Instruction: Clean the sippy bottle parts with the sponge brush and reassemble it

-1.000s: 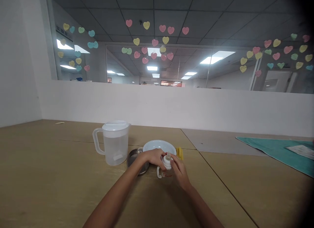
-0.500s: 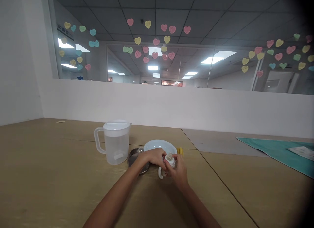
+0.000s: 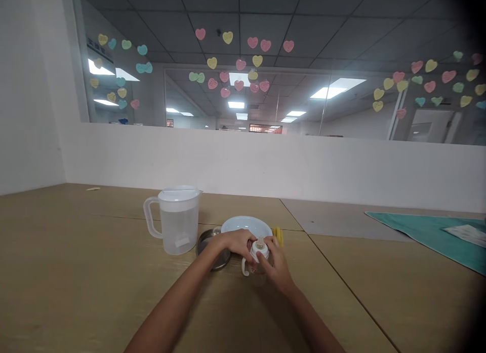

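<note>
A baby bottle point(image 3: 259, 268) with a clear body, a white handle and a white collar stands at the front of the small group of things on the table. Its clear nipple point(image 3: 260, 241) points up from the collar. My left hand point(image 3: 239, 243) wraps round the bottle's left side, just under the collar. On the other side my right hand point(image 3: 278, 264) grips the white collar between thumb and fingers. Behind both hands lies a pale blue-white basin point(image 3: 246, 221), partly covered by them. A round metal tray point(image 3: 205, 241) sits left of the bottle, partly behind my left wrist.
A lidded translucent pitcher point(image 3: 179, 226) stands to the left on the wooden table point(image 3: 94, 272). Something yellow point(image 3: 279, 235) lies beside the basin. At the right is a green cloth point(image 3: 421, 231) with a white paper point(image 3: 469, 236) on it. A white wall point(image 3: 243, 160) closes off the back.
My right thumb and fingers have shifted round the collar, showing more of it. The bottle sits slightly further left, and the whole view has drifted a little.
</note>
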A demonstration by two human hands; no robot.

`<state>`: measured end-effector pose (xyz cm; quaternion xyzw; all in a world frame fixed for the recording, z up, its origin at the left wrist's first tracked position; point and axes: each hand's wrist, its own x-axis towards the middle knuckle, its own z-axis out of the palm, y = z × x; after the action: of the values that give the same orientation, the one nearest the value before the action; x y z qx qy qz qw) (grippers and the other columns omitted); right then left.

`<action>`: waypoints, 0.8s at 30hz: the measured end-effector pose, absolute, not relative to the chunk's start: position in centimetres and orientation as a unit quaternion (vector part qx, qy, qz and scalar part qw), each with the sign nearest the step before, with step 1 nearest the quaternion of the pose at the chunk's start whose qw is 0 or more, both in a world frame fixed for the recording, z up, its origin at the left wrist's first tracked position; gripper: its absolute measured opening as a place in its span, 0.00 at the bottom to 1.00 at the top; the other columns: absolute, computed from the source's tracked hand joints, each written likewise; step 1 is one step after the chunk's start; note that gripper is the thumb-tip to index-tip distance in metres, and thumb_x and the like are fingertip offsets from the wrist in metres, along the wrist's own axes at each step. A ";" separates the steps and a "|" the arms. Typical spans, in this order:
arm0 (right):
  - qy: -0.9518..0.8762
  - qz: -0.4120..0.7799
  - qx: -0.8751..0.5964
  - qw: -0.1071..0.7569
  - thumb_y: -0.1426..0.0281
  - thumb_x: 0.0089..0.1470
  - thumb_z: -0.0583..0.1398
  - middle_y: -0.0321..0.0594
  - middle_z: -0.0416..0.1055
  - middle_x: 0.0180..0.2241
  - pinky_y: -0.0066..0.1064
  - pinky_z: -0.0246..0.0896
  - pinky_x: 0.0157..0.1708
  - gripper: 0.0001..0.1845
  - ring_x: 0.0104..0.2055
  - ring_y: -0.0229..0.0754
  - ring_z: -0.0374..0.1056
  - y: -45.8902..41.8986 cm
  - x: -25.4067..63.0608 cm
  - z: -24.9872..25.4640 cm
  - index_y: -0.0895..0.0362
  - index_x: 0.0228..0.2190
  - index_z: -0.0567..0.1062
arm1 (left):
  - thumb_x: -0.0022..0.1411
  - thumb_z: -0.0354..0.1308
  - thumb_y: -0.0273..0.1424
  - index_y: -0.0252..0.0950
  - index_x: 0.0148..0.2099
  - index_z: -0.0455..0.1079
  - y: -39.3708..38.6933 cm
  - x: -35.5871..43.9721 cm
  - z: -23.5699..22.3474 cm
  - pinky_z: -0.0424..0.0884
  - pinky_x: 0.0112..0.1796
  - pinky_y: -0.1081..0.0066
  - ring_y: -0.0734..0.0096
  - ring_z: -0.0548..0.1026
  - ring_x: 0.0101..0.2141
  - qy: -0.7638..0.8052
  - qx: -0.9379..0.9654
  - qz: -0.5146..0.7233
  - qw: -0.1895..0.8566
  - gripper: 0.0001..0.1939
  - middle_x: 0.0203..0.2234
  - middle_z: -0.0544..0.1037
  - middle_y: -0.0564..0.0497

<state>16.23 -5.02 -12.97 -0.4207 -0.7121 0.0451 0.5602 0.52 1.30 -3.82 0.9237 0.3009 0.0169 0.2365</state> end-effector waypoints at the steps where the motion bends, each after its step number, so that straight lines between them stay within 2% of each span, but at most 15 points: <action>1: -0.704 0.033 -0.430 0.564 0.61 0.53 0.55 0.40 0.63 0.36 0.37 0.60 0.40 0.12 0.40 0.44 0.63 -5.0 16.0 -13.0 0.56 0.37 0.68 | 0.37 0.65 0.38 0.34 0.32 0.70 1.3 0.5 -3.8 0.56 0.22 0.77 0.78 0.64 0.22 0.300 0.926 0.015 0.230 0.18 0.22 0.69 0.59; 9: -0.666 -0.014 -0.482 0.569 0.59 0.51 0.57 0.41 0.65 0.32 0.36 0.60 0.35 0.14 0.35 0.45 0.64 -5.0 15.4 -13.3 0.56 0.34 0.67 | 0.37 0.65 0.38 0.35 0.35 0.71 1.0 0.9 -3.4 0.60 0.26 0.77 0.74 0.68 0.27 0.291 0.938 -0.008 0.188 0.20 0.25 0.72 0.57; 13: -0.690 -0.020 -0.477 0.544 0.58 0.53 0.56 0.41 0.67 0.35 0.36 0.61 0.38 0.16 0.39 0.45 0.65 -5.3 15.6 -13.1 0.56 0.38 0.68 | 0.36 0.66 0.38 0.38 0.46 0.70 1.5 -0.6 -2.1 0.65 0.34 0.76 0.69 0.72 0.36 0.293 0.940 -0.019 0.177 0.30 0.38 0.75 0.53; 15: -0.697 -0.022 -0.474 0.538 0.58 0.53 0.56 0.42 0.67 0.36 0.37 0.61 0.39 0.16 0.40 0.45 0.65 -5.4 15.6 -12.9 0.56 0.40 0.68 | 0.38 0.66 0.36 0.38 0.54 0.64 2.3 -2.2 -1.5 0.66 0.38 0.75 0.67 0.72 0.41 0.352 0.920 0.006 0.171 0.37 0.45 0.73 0.49; 19: -0.695 -0.018 -0.481 0.533 0.58 0.52 0.57 0.42 0.68 0.36 0.37 0.62 0.39 0.17 0.39 0.46 0.65 -5.3 15.4 -12.8 0.56 0.39 0.69 | 0.45 0.61 0.31 0.38 0.57 0.61 4.4 -5.2 -1.6 0.66 0.44 0.74 0.64 0.70 0.47 0.525 0.847 0.035 0.075 0.34 0.50 0.71 0.45; 21: -0.689 -0.013 -0.489 0.535 0.58 0.50 0.59 0.41 0.68 0.35 0.38 0.62 0.38 0.17 0.38 0.46 0.65 -5.2 15.3 -12.8 0.55 0.39 0.70 | 0.45 0.61 0.29 0.36 0.60 0.55 5.2 -5.9 -2.7 0.65 0.46 0.70 0.60 0.68 0.51 0.572 0.819 0.022 0.047 0.39 0.54 0.67 0.39; 23: -0.681 -0.005 -0.496 0.539 0.57 0.48 0.61 0.41 0.68 0.35 0.38 0.63 0.37 0.19 0.38 0.46 0.66 -5.0 15.2 -12.9 0.55 0.38 0.70 | 0.43 0.61 0.27 0.33 0.61 0.51 5.6 -5.9 -4.0 0.66 0.44 0.68 0.56 0.68 0.51 0.598 0.801 0.004 0.040 0.42 0.53 0.67 0.35; 24: -0.677 -0.001 -0.497 0.543 0.56 0.46 0.61 0.41 0.68 0.35 0.37 0.63 0.37 0.20 0.38 0.46 0.66 -5.0 15.2 -13.0 0.55 0.38 0.70 | 0.43 0.61 0.27 0.33 0.61 0.53 5.7 -5.7 -4.6 0.67 0.43 0.68 0.55 0.69 0.50 0.606 0.794 -0.005 0.040 0.41 0.52 0.69 0.35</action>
<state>15.23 -4.97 -12.95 -0.4966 -0.6775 -0.0009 0.5425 -5.72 5.69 -4.59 0.7943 0.6061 -0.0051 0.0397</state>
